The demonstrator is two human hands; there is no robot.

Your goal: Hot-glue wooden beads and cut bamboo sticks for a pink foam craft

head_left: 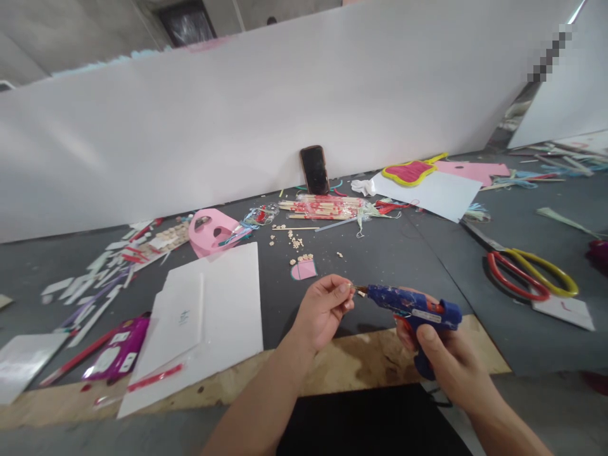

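My right hand (pixel 444 361) grips a blue glue gun (pixel 413 307) by its handle, nozzle pointing left. My left hand (pixel 325 307) is pinched shut on a tiny pale piece held right at the nozzle tip. Both hands hover above the grey mat near the table's front edge. A small pink shape (pixel 304 269) with pale beads on it lies just beyond my left hand.
White paper sheets (pixel 213 304) lie to the left, with a magenta packet (pixel 118 348) and paper scraps beside them. Red-and-yellow scissors (pixel 532 275) rest on the right. A phone (pixel 315 169) leans on the white wall behind sticks (pixel 323 207) and a pink cut-out (pixel 211 231).
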